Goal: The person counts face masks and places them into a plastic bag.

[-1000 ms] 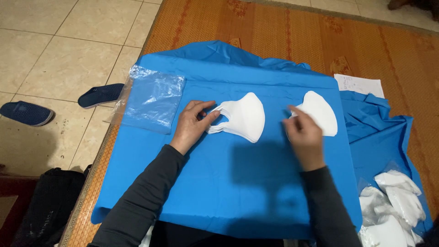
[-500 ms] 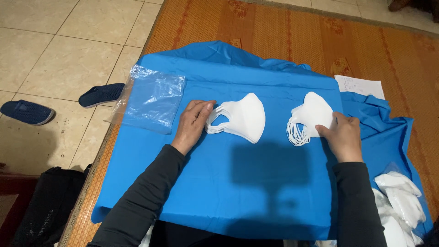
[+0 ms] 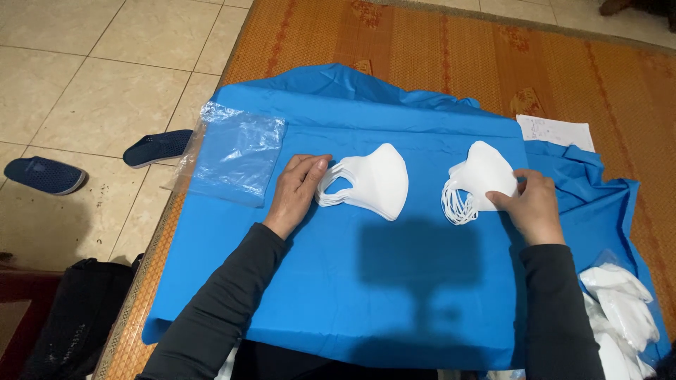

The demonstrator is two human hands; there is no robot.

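My left hand (image 3: 296,195) lies over the ear loops of the stack of white moulded face masks (image 3: 372,183) on the blue cloth sheet (image 3: 338,281), so I cannot tell how many masks it has. My right hand (image 3: 533,207) covers the right edge of the second white mask stack (image 3: 479,179). Right of the sheet, the heap of loose white masks (image 3: 620,317) is cut off by the lower edge. The writing on the white paper slip (image 3: 556,131) is too small to tell. Left of the sheet, the black bag (image 3: 77,317) runs off the bottom.
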